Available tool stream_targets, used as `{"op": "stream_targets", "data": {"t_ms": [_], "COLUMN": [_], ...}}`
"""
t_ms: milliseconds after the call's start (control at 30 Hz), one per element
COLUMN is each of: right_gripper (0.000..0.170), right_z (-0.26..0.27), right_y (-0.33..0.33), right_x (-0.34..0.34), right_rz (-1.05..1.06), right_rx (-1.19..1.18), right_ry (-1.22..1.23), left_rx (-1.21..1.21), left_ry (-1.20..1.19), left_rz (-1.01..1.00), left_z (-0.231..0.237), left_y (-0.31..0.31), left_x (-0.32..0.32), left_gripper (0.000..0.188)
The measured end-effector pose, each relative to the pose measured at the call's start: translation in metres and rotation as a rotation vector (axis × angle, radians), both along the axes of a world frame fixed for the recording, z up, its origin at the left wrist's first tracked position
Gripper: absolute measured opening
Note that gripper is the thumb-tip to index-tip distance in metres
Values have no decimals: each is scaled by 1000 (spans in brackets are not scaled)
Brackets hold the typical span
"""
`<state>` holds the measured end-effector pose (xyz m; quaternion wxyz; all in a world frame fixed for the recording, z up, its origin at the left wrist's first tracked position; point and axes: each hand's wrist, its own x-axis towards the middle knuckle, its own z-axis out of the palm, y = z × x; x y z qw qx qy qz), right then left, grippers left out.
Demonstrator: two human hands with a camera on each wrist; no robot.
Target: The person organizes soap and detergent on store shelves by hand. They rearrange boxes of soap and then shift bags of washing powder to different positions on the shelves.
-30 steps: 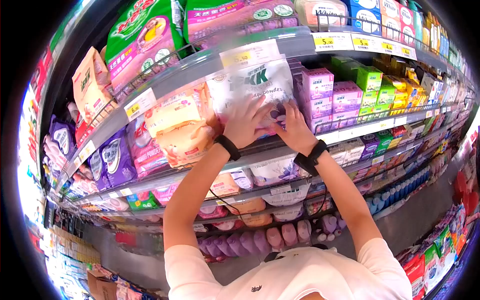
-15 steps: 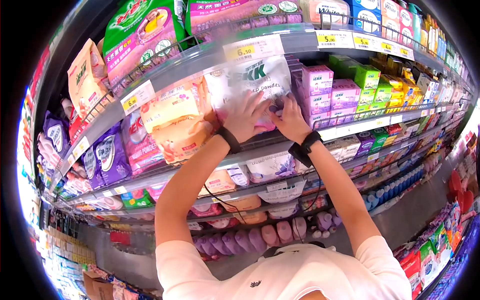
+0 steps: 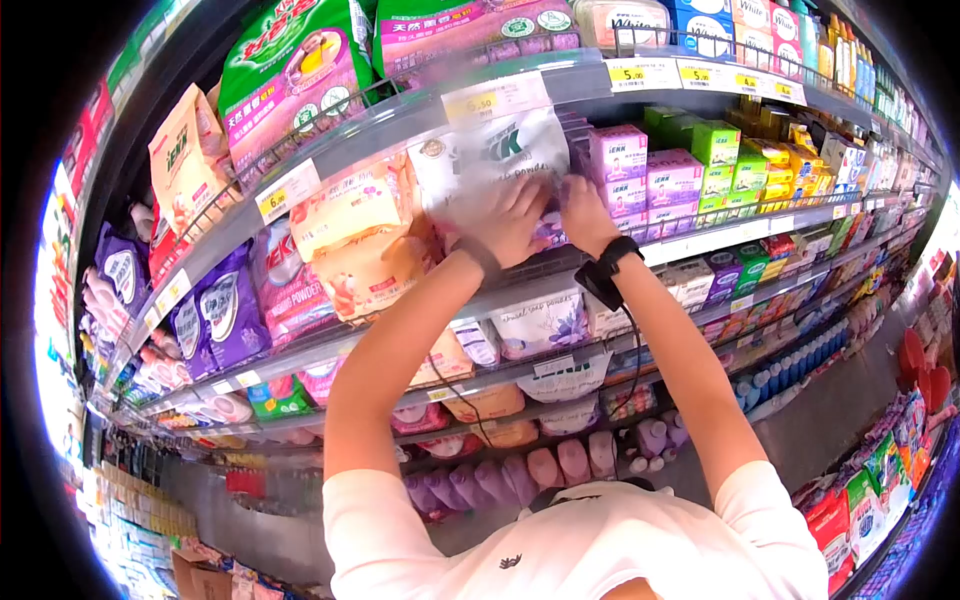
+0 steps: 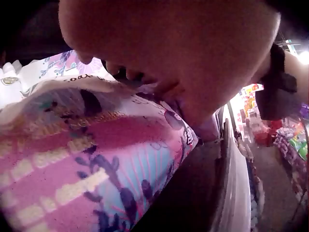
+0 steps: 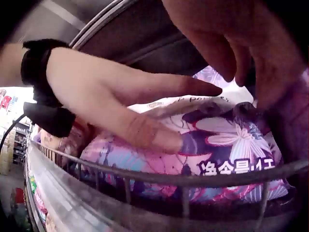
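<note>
A white soap-powder bag with a purple floral lower part sits on the middle shelf. My left hand lies over its front; in the right wrist view the left hand has its forefinger and thumb extended, the thumb against the floral print. Close beside it, at the bag's right edge, is my right hand, its fingers bent; the right hand shows loosely curved fingers pointing down over the bag's top. The floral bag fills the lower left wrist view, below my left hand.
Peach bags stand to the left, purple boxes to the right. A wire rail runs along the shelf front. Above is the upper shelf's edge with a price tag; lower shelves hold more bags.
Both hands have shifted slightly on the bag, the left one rightward and closer to the right one. The right fingers look more bent. The bag's upper front now looks more creased.
</note>
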<state>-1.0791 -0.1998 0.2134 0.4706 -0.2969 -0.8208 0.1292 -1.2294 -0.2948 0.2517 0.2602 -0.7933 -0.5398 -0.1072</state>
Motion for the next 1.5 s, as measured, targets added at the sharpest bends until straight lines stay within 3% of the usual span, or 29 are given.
{"op": "stream_targets", "data": {"t_ms": [33,67,167,267,367,467,567,667,767,867,967,1167,1233,1367,1400,1433,1500], "right_gripper": [40,44,60,52,54,68,46,71,68,65,21,18,21,47,70,71,71], "right_z": [-9,-17,5,-31,-39,-15,-19,-8,3,-5,6,9,29,35,-5,-1,-2], "right_y": [7,15,-12,17,35,20,15,23,13,19,7,22,11,-14,15,5,7], "right_x": [-5,-10,-2,-23,-27,-12,-16,-15,-17,-23,-15,-16,-10,-11,-30,-28,-24], "right_rz": [-54,-51,-52,-91,-61,67,-35,-72,-153,-200,-233,-176,-67,-158,-185,-168,-66], "right_rx": [-12,-97,-208,-116,-90,-239,-133,-26,-24,38,391,459,246,-34,-151,-69,17], "right_ry": [-42,-153,-187,42,32,-26,123,-350,-458,-579,-694,-783,-822,-603,-242,-88,-69], "left_rx": [52,63,62,92,-78,-119,20,52,33,-136,-162,-122,-158,-82,-118,-113,-113], "left_ry": [0,56,70,98,37,44,31,49,70,157,74,123,116,105,103,95,79], "left_rz": [-39,6,-37,-26,32,26,-66,-62,-46,110,94,86,88,23,51,60,78], "left_z": [-2,-2,5,-2,11,12,1,-2,1,10,13,5,6,10,11,10,4], "left_y": [5,10,22,37,31,31,39,39,35,30,30,34,32,25,26,28,31], "left_x": [4,7,12,8,14,10,2,2,3,9,10,6,7,9,9,9,8], "left_gripper": [75,77,80,83,80,81,82,81,81,84,85,80,78,76,75,75,75]}}
